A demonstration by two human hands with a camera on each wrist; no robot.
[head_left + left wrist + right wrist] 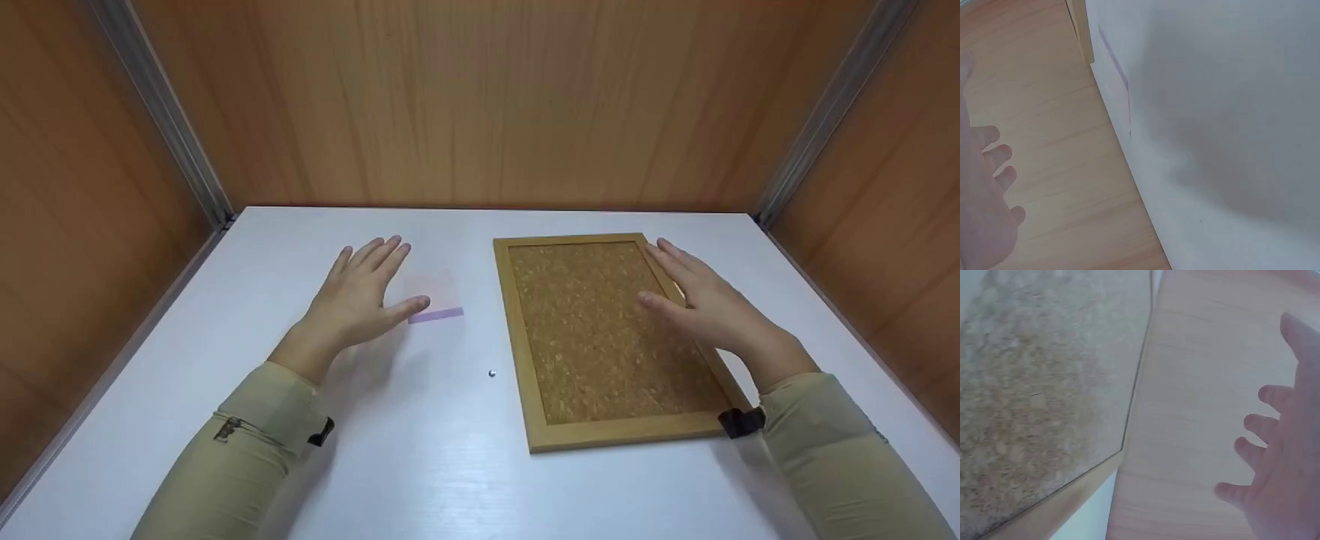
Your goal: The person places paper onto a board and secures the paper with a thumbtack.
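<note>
Pale pink translucent rectangular sheet with a purple lower edge (435, 298): flat on white tabletop (420, 465), centre-left of head view, just beside left hand (360, 300). Thumb tip at or just short of sheet's purple edge; contact cannot be told. In left wrist view, sheet (1114, 73) faint, upper middle of frame, well apart from hand (985, 208) at lower left.

Rectangular cork board in a light wooden frame (600, 337): flat on tabletop, right of centre in head view, long side running away from the viewer. Right hand (705, 300) over board's right frame edge, thumb over cork surface. Touching or hovering: cannot tell. In right wrist view, cork board (1033, 394) filling left half of frame, right hand (1280, 467) at right edge.

Hand pose, left: palm down, fingers straight and slightly spread, pointing to upper right of frame; released, nothing held. Hand pose, right: palm down, fingers straight, pointing to upper left of frame; released, nothing held. Both forearms in beige sleeves (240, 442), entering from lower corners of head view.

Surroundings: small silver round-headed pin (492, 373) on tabletop, between sheet and board's left frame edge, near board, apart from both hands. Wood-grain panel walls (480, 97) enclosing tabletop at back and both sides, with grey metal corner rails (165, 120). Nothing standing between either hand and sheet or board.
</note>
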